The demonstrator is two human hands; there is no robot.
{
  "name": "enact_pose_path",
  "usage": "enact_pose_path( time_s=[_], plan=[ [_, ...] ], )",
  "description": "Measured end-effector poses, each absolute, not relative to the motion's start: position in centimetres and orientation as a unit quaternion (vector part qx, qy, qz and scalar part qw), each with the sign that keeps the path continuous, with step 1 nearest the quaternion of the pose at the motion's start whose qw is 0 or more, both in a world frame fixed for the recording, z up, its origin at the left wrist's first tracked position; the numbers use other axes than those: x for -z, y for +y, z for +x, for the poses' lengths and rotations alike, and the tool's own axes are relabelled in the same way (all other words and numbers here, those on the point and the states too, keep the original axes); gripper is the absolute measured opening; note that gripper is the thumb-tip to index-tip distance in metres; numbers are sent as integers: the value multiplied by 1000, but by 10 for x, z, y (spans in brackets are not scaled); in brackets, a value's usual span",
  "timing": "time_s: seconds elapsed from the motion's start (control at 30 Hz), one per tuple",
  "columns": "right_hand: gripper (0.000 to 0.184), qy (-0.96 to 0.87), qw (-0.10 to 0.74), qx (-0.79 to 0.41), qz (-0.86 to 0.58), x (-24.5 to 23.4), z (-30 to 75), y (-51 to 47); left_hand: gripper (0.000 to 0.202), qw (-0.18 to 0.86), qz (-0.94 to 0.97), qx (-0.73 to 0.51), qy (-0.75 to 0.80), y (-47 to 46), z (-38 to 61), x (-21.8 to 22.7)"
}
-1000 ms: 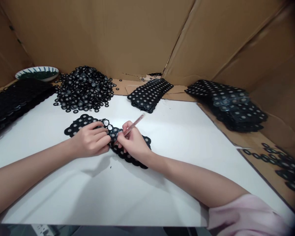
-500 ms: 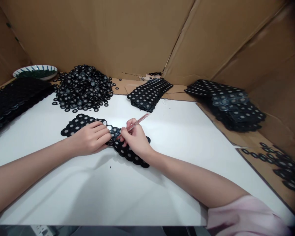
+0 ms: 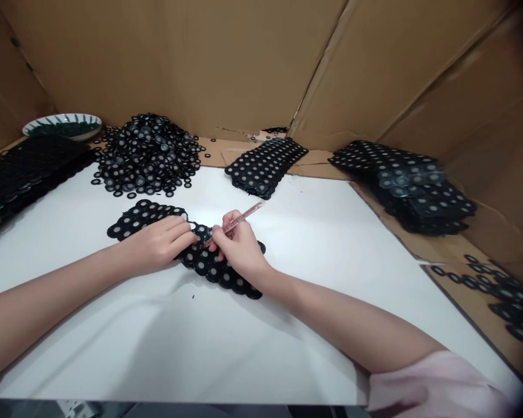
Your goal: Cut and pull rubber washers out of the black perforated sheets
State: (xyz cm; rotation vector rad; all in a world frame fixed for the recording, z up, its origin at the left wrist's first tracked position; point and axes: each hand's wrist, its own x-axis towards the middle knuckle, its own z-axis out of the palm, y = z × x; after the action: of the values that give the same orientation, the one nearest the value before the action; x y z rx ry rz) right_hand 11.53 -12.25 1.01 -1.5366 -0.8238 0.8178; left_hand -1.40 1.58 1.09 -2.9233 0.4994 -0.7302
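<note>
A sheet of joined black rings with pale centres lies on the white board, slanting from upper left to lower right. My left hand is closed over its middle, fingertips curled on the rings. In my right hand is a slim pen-like tool with a clear reddish barrel, pinched between thumb and fingers. Its lower tip points at the rings just right of my left fingertips; whether it touches them I cannot tell. Part of the sheet is hidden under both hands.
Behind lies a heap of loose black rings beside a dish of dark green bits. Ring sheets are stacked at left, back centre and right. More rings lie far right. Cardboard walls enclose the board.
The tool tip has moved slightly left, towards my left fingertips. The sheet's near edge between my hands shows more now, and my left hand has shifted a little.
</note>
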Motion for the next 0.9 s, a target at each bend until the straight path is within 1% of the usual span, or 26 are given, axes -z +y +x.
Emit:
enact_pose_path(
  time_s=[0.1,0.17,0.27,0.37,0.43,0.5,0.6,0.67,0.8,0.9],
  plan=[
    [17,-355,556,-346,-667,-9,116,-123,12,56,-950,267,152,15,-13,-5],
    [15,-371,540,-323,-683,-9,115,-124,10,47,-949,276,146,14,-14,-2],
    [14,-411,523,-277,-693,-10,114,-126,9,-9,-954,276,115,11,-15,-3],
    [13,-442,505,-271,-690,-11,114,-128,13,-44,-959,259,102,12,-17,-5],
    [14,-443,507,-291,-679,-11,114,-128,11,-35,-963,231,134,16,-17,-7],
    [16,-429,529,-317,-660,-10,115,-128,8,-11,-963,212,165,20,-16,-7],
    [17,-417,544,-334,-647,-9,115,-128,10,31,-954,249,166,19,-16,-5],
    [16,-423,529,-322,-661,-10,115,-128,13,49,-945,284,155,14,-15,-4],
    [14,-441,500,-296,-684,-10,115,-129,12,65,-937,325,111,7,-14,-3],
    [14,-453,491,-293,-684,-12,116,-130,11,54,-942,299,144,10,-14,-5]
  ],
)
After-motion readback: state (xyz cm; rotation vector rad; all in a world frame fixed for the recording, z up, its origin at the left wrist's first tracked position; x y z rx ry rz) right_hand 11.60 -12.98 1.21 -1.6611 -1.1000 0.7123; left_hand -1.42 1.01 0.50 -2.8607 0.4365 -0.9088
